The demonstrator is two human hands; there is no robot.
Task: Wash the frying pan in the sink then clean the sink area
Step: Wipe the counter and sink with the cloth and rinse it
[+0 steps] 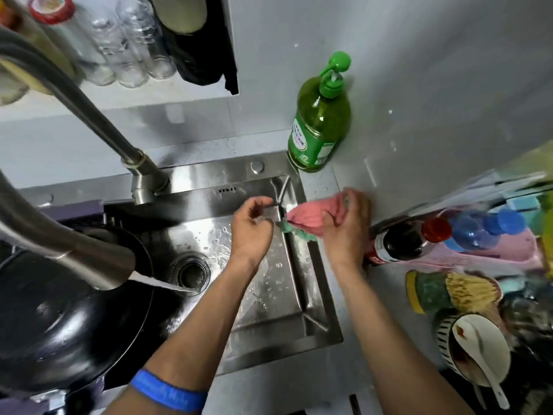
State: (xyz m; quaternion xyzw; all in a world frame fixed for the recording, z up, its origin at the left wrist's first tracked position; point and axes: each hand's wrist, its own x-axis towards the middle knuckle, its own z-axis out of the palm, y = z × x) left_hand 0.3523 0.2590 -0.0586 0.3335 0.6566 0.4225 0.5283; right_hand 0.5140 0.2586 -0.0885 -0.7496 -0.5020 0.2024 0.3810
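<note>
Nearest, left forearm: it reaches forward over the sink, a blue wristband round it near the lower edge.
Left hand: the left hand hovers above the basin's far right corner, fingers loosely curled, holding nothing that can be made out.
Right hand: the right hand lies over the sink's right rim, fingers curled round a bunched pink cloth; a bit of green cloth shows beneath it.
Frying pan: one black frying pan sits in the left part of the sink, under the tap.
Tap: one steel faucet arches in from the left, water running from its spout toward the drain.
Surface: wet stainless basin set in a grey counter.
Right side: one bowl with one white spoon in it, one dark cola bottle lying down, blue-capped bottles beyond it, count unclear.
Farther: one green soap bottle with a pump stands just behind the sink's far right corner.
Farthest: several clear glasses stand at the back left; blur hides the exact count.
</note>
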